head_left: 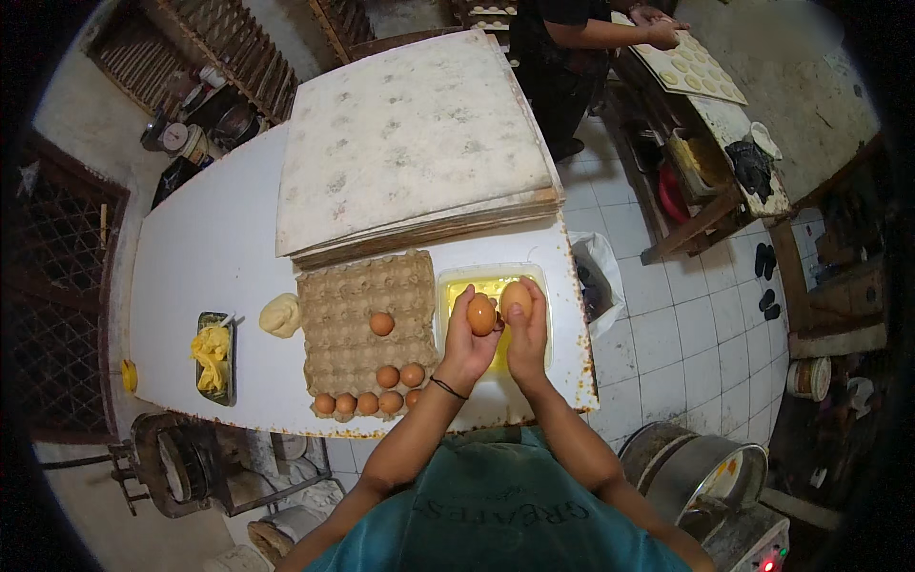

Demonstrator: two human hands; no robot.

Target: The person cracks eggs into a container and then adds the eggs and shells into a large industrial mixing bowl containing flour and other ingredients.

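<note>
Two brown eggs: one per hand, held touching above the tub, so contents would fall in.
Left hand (469, 336): grasping darker brown egg (481, 315).
Right hand (527, 334): grasping paler brown egg (516, 298).
Clear plastic tub (540, 286): yellow liquid, on white desk (210, 248), right of tray.
Grey cardboard egg tray (357, 305): few eggs left, within left reach.

Both bare forearms enter from the lower edge and converge toward the centre, the wrists close together and the hands raised side by side. The left hand (467, 338), with a thin dark band around its wrist, has its fingers curled closed around an egg (481, 316) held at the fingertips. The right hand (526, 329) likewise grips a second egg (516, 299), its fingers wrapped about it, the two eggs touching or nearly so.
</note>
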